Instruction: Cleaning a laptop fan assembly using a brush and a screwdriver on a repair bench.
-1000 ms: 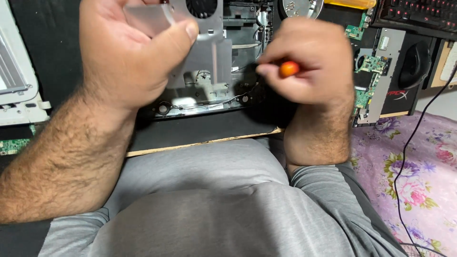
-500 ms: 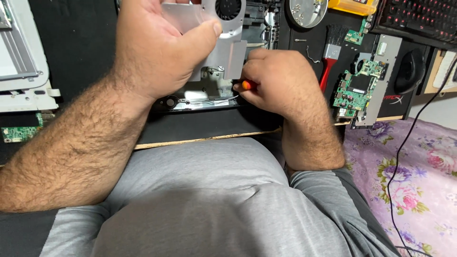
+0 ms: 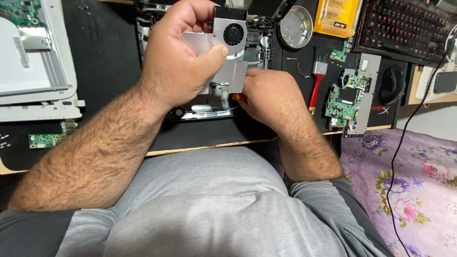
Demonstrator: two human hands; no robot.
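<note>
Fingers (image 3: 209,56) grip fan plate (image 3: 228,52) | right hand (image 3: 269,95) fisted on screwdriver (image 3: 240,96)

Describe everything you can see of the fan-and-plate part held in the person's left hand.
The fan-and-plate part is a flat sheet of dull silver metal with a small round black fan in a square housing at its upper end. It is lifted clear of the opened device below and held roughly upright, its fan face toward the camera. The left hand grips it, thumb pressed across the plate's front and fingers behind. The right hand sits at the plate's lower edge; whether it touches is unclear.
</note>
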